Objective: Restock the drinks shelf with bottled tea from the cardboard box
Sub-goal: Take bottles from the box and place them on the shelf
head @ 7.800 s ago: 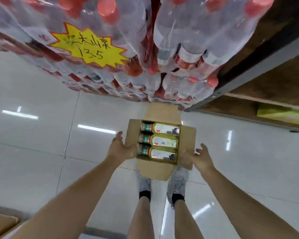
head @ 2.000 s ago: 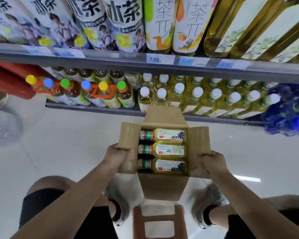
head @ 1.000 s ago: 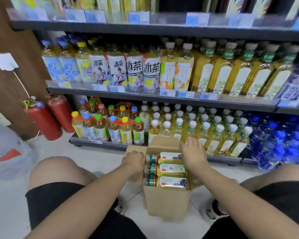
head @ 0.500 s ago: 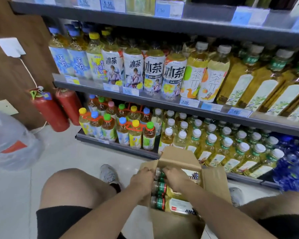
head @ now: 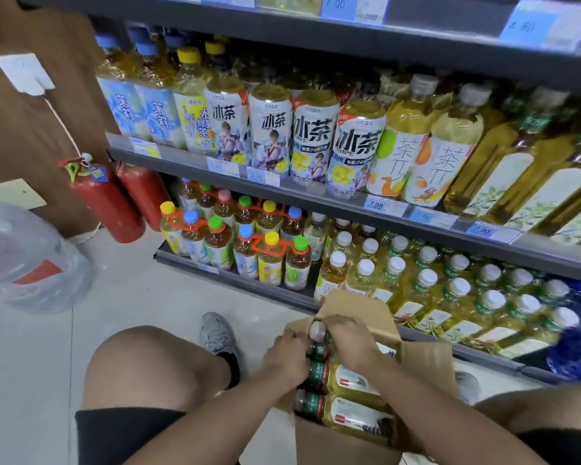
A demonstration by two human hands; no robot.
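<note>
The right hand (head: 349,340) reaches into the open cardboard box (head: 336,444). Its fingers (head: 332,322) curl over the topmost tea bottle (head: 317,331) and hold it near the neck. The bottle's white cap pokes out just left of those fingers, tipped up out of the box. The left hand (head: 287,359) sits just beside it at the box's left rim, with its fingers (head: 292,335) bent close against the bottle necks. I cannot tell whether they grip the rim, a bottle or nothing at all.

Just below the right fingers, toward the person, the other boxed bottles (head: 353,384) lie on their sides with green-banded necks pointing left and white labels facing up. The box's back flap (head: 353,305) stands up just beyond the fingers, and the right flap (head: 426,364) folds out to their right.

Beyond the fingers, the bottom shelf (head: 235,280) carries upright rows of white-capped bottles (head: 426,280), the nearest of them close to the back flap. Up and to the left of the fingers stand small bottles with coloured caps (head: 269,250), joined by orange carriers. Higher up, the next shelf holds large iced-tea bottles (head: 312,139).

Well to the left of both hands are two red fire extinguishers (head: 108,203) against the wooden wall and a clear water jug (head: 24,260). Nearer the left fingers, a bare knee (head: 148,364) and a grey shoe (head: 217,333) show above the pale floor.
</note>
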